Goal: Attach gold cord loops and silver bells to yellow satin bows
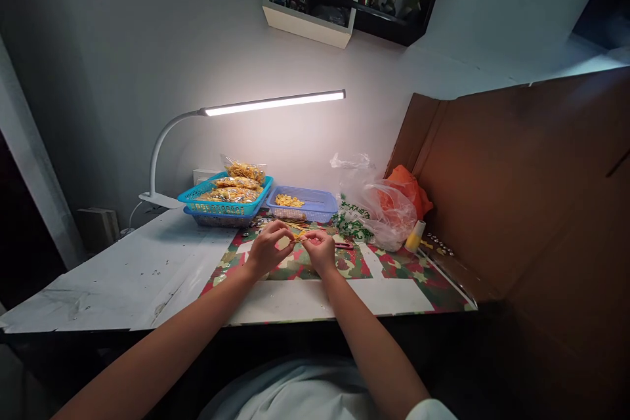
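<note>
Over the camouflage-patterned mat point(344, 268), my left hand point(268, 248) and my right hand point(319, 251) meet, fingertips nearly touching. Both are closed in a pinch on a small yellow piece point(298, 235), too small to tell its kind and partly hidden by the fingers. Just behind the hands lie thin yellow strands point(289, 226). A pinkish-red tool point(343, 245) lies to the right of my right hand. Beyond the hands stands a lilac basket point(317, 202) with loose yellow pieces point(289, 201) in it.
Stacked blue baskets point(231, 208) hold clear bags of yellow items point(233, 193) at the back left. A clamp lamp point(275, 104) reaches over the table. Plastic bags point(388, 210), a yellow-and-white bottle point(415, 236) and a tall cardboard sheet point(516, 190) stand on the right.
</note>
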Demonstrator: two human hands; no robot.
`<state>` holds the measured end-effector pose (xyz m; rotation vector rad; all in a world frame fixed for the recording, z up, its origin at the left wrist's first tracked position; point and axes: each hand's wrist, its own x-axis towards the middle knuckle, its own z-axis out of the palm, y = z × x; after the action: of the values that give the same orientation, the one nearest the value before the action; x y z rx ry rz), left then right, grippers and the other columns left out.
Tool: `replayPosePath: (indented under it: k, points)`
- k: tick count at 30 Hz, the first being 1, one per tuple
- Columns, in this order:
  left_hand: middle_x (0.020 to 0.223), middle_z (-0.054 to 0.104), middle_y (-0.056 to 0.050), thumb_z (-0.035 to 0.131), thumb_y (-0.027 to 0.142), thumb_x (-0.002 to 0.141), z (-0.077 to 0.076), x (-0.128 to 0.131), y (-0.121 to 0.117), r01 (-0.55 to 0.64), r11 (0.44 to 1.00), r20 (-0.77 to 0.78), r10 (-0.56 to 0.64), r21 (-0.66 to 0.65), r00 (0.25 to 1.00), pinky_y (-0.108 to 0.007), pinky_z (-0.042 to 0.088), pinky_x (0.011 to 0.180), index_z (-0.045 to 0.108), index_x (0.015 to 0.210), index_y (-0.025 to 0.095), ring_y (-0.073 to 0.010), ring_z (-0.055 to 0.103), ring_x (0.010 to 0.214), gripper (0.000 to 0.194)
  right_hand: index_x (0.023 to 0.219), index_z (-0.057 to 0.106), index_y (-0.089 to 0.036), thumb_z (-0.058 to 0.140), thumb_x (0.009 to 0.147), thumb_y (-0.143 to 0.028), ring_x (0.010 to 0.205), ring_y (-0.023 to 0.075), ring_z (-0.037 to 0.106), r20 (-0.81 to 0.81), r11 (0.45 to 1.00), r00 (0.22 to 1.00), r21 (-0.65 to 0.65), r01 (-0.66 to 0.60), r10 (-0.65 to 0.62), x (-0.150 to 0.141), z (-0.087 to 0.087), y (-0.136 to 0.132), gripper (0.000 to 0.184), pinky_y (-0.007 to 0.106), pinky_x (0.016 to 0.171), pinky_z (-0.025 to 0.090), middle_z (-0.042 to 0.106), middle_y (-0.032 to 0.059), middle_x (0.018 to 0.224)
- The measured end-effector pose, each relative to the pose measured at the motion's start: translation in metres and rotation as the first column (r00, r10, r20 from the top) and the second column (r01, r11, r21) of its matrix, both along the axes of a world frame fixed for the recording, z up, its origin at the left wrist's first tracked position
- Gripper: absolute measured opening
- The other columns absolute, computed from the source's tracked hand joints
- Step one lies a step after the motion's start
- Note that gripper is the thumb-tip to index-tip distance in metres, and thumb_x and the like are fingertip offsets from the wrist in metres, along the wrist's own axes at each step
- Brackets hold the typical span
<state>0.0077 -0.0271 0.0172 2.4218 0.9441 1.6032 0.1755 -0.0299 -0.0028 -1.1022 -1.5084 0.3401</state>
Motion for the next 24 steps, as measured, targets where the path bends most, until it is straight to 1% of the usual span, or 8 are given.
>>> replayPosePath:
  k: [3,5,7,10,13,16,20,24]
  points:
    - [0.093,0.064,-0.003,0.07,0.037,0.085,-0.006,0.001,0.003,0.002,0.996,0.05,0.003,-0.093,0.999,-0.035,0.053,0.072,0.064,0.093,0.016,-0.0173,0.061,0.079,0.024,0.088,0.067,-0.014,0.062,0.094,-0.036,0.087,0.0167,0.067,-0.002,1.0,1.0,0.001,-0.004,0.004,0.0,0.0,0.001,0.023,0.038,0.085,0.055,0.07,0.0031,0.092]
    - [0.086,0.064,-0.001,0.07,0.038,0.087,-0.011,0.004,0.006,0.041,0.984,0.065,-0.03,-0.174,0.997,-0.028,0.052,0.059,0.062,0.097,0.014,-0.0131,0.06,0.065,0.027,0.089,0.067,-0.014,0.062,0.094,-0.036,0.087,0.0167,0.067,-0.001,1.0,1.0,0.001,-0.008,0.008,0.001,0.0,0.001,0.023,0.038,0.085,0.055,0.07,0.0031,0.092]
    - [0.078,0.064,0.001,0.067,0.038,0.09,-0.016,0.006,0.009,0.098,0.965,0.076,-0.082,-0.243,0.994,-0.024,0.05,0.051,0.063,0.096,0.014,-0.0105,0.058,0.057,0.026,0.089,0.067,-0.015,0.062,0.094,-0.036,0.089,0.017,0.067,0.0,1.0,1.0,0.003,-0.01,0.01,0.001,-0.001,0.001,0.022,0.039,0.086,0.055,0.07,0.0033,0.093]
    - [0.077,0.065,0.001,0.065,0.037,0.092,-0.02,0.01,0.01,0.16,0.944,0.12,-0.13,-0.289,0.984,-0.026,0.054,0.054,0.064,0.097,0.013,-0.0117,0.062,0.06,0.024,0.089,0.067,-0.015,0.063,0.094,-0.035,0.09,0.0173,0.067,-0.003,1.0,1.0,0.007,-0.016,0.016,0.002,-0.001,0.002,0.022,0.039,0.087,0.054,0.07,0.0034,0.093]
    - [0.081,0.067,0.0,0.064,0.037,0.093,-0.02,0.012,0.009,0.193,0.939,0.161,-0.152,-0.284,0.975,-0.028,0.057,0.059,0.063,0.103,0.014,-0.0135,0.065,0.066,0.025,0.089,0.067,-0.015,0.063,0.094,-0.036,0.09,0.0172,0.066,-0.016,1.0,0.999,0.009,-0.027,0.027,0.002,-0.002,0.002,0.022,0.039,0.087,0.054,0.07,0.0034,0.094]
    - [0.085,0.067,-0.001,0.064,0.036,0.093,-0.017,0.012,0.006,0.2,0.949,0.166,-0.162,-0.245,0.973,-0.028,0.057,0.059,0.063,0.107,0.014,-0.0131,0.064,0.066,0.026,0.091,0.067,-0.015,0.062,0.094,-0.036,0.09,0.0174,0.067,-0.037,0.999,0.998,-0.006,-0.044,0.043,0.003,-0.003,0.005,0.022,0.039,0.087,0.054,0.07,0.0037,0.095]
    - [0.087,0.067,-0.002,0.063,0.035,0.093,-0.013,0.011,0.003,0.183,0.969,0.132,-0.163,-0.166,0.978,-0.026,0.055,0.057,0.065,0.094,0.014,-0.0116,0.062,0.065,0.021,0.097,0.067,-0.015,0.062,0.094,-0.035,0.09,0.0174,0.067,-0.072,0.996,0.994,-0.043,-0.082,0.079,0.002,-0.005,0.008,0.021,0.038,0.085,0.055,0.069,0.0045,0.1]
    - [0.083,0.066,-0.001,0.062,0.034,0.094,-0.011,0.01,0.002,0.156,0.984,0.094,-0.148,-0.087,0.985,-0.027,0.055,0.06,0.065,0.089,0.014,-0.0125,0.062,0.068,0.02,0.104,0.066,-0.015,0.061,0.095,-0.033,0.091,0.0175,0.066,-0.115,0.989,0.986,-0.081,-0.127,0.117,0.001,-0.007,0.011,0.021,0.037,0.082,0.057,0.068,0.0055,0.105]
